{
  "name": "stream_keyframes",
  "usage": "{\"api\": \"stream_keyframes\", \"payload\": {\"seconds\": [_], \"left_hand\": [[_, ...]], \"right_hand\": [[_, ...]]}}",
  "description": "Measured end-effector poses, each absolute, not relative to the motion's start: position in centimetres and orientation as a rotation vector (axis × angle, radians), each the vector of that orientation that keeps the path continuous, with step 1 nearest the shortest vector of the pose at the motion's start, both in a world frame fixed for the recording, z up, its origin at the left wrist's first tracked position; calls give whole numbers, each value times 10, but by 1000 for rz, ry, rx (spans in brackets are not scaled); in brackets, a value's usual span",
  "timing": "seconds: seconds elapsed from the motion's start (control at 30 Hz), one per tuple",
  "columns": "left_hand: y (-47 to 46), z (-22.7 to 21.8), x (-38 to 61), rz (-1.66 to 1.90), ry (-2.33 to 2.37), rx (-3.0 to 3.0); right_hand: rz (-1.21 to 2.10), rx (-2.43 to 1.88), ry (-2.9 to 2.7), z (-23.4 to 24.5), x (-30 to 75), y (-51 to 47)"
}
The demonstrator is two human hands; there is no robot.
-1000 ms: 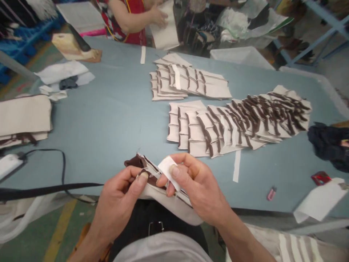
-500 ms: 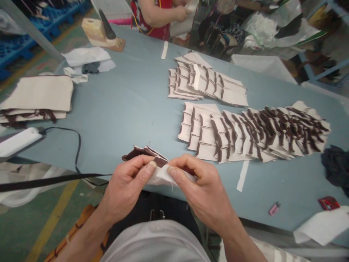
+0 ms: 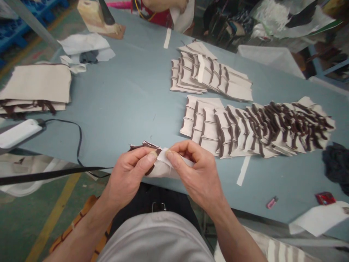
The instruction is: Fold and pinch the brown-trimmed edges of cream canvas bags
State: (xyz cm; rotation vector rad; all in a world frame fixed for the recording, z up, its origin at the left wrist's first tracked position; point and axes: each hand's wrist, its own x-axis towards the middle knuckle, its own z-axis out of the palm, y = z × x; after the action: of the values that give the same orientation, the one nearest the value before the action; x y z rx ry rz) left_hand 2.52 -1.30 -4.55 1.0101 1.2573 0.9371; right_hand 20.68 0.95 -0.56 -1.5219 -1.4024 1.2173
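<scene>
Close to the table's front edge, my left hand [image 3: 131,173] and my right hand [image 3: 195,173] pinch one cream and dark brown fabric piece [image 3: 165,171] between them. A dark brown seam edge lies under my left thumb. At my right thumb a narrow white strip [image 3: 163,155] runs along the piece's upper edge. Both hands are closed, and the fingers hide part of the cloth. Just beyond my right hand lies a long overlapping row of cream pieces with brown edges [image 3: 212,125].
Behind that row sits a smaller fanned pile of cream pieces [image 3: 215,72]. A stack of cream cloth [image 3: 38,83] and a white handheld device [image 3: 20,134] with a black cord are at left. A pink-handled small tool [image 3: 272,202] lies at right. Another person's arm [image 3: 166,4] shows across the table.
The white strip now lies flatter along the fabric's edge, and my hands have shifted slightly up. The whole view has tilted a little downward. The grip of both hands continues.
</scene>
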Motion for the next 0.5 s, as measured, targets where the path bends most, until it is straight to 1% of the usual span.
{"api": "stream_keyframes", "payload": {"seconds": [0.3,0.5], "left_hand": [[-13,-49,24,953,1207,1000],[-10,-48,25,965,1215,967]], "right_hand": [[1149,-1536,-1444,-15,201,8],[977,-1447,-1556,-21,199,7]]}}
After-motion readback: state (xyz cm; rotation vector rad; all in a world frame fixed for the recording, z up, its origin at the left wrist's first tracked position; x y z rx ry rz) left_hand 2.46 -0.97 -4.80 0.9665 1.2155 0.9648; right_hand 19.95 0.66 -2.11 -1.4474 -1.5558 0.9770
